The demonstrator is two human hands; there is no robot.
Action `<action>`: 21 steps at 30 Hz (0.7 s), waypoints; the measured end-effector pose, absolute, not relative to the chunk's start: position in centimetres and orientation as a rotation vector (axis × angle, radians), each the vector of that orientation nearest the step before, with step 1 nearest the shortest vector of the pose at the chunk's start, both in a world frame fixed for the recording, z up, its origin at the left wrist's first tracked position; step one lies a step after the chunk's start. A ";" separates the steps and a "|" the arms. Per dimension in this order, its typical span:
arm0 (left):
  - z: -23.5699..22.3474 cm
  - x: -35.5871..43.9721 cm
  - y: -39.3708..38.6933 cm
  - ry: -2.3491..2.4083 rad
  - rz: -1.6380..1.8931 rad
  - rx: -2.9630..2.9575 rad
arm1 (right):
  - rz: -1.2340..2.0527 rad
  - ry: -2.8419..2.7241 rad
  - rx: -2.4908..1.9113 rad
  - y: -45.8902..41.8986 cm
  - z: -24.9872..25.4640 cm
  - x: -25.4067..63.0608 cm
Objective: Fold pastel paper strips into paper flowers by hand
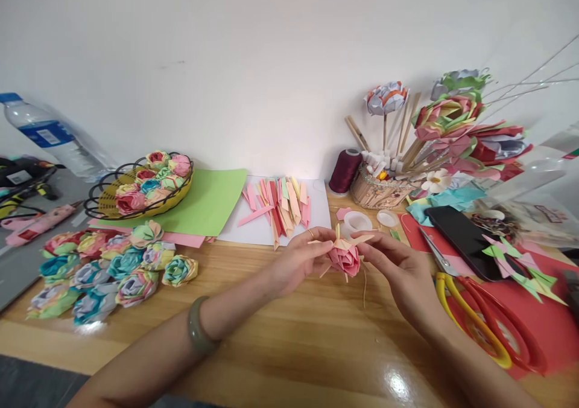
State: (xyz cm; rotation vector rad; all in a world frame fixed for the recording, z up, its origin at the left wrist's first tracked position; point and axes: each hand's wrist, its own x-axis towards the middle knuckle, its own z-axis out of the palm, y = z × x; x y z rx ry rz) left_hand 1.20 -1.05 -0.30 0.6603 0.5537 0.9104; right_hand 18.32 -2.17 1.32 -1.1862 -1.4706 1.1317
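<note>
Between my two hands, above the front middle of the table, is a pink paper flower with pale yellow-orange folded strips around its outside. My left hand pinches its left side between thumb and fingers. On the other side, the thumb and fingers of my right hand close on the flower's edge near a pale strip. A thin tan string hangs below it. Behind my hands, a heap of folded paper strips in pink, red and cream lies on a white sheet.
Finished paper flowers lie at the left, beside a yellow basket of more flowers. To the right are scissors, a black phone, a maroon thread spool, a tape roll and a woven holder with stemmed flowers.
</note>
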 end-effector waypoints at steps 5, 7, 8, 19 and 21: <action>0.0 1.2 -0.8 0.698 0.919 0.809 | 1.016 -1.675 -1.241 -2.4 1.5 18.1; 0.2 1.4 -0.9 0.794 0.946 0.885 | 0.866 -1.787 -1.249 -2.5 1.2 18.0; 0.3 1.4 -1.0 0.825 0.968 0.919 | 0.783 -1.831 -1.235 -2.6 1.0 18.0; 1.2 1.9 -3.2 1.103 1.397 1.861 | 0.228 -2.022 -0.871 -3.0 0.1 18.1; 1.1 2.0 -3.2 1.121 1.451 1.964 | 0.171 -2.043 -0.849 -3.1 0.1 18.1</action>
